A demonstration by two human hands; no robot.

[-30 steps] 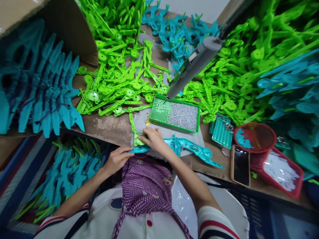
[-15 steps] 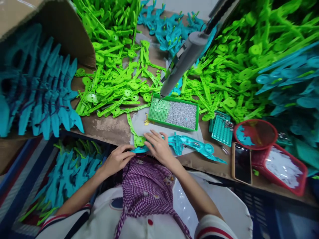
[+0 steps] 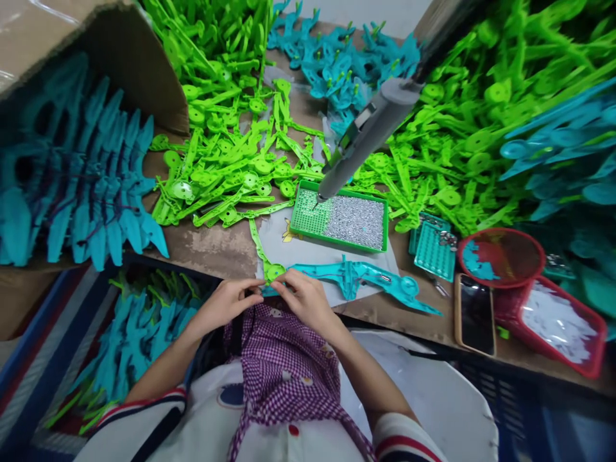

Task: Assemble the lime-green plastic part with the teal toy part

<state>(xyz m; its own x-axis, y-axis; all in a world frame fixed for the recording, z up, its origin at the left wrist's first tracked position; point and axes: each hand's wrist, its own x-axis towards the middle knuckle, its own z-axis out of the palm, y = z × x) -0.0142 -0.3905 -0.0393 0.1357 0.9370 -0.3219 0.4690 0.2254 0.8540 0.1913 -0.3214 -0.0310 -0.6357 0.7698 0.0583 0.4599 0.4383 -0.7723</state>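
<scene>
My left hand and my right hand meet at the near table edge, both pinching the end of a long teal plastic part that stretches to the right. A green plastic arm with a round end lies under my fingertips, joined to the teal part there. Behind them sits a green tray filled with small silver screws. A grey powered screwdriver hangs over the tray's left half, its tip pointing down.
Heaps of green parts and teal parts cover the table. A cardboard box of teal parts stands left. At right are a small teal tray, a phone, a red sieve and a red basket.
My right hand slid back from the green arm's round end toward the table edge, meeting my left hand at the teal part's tip. The view shifted slightly.
</scene>
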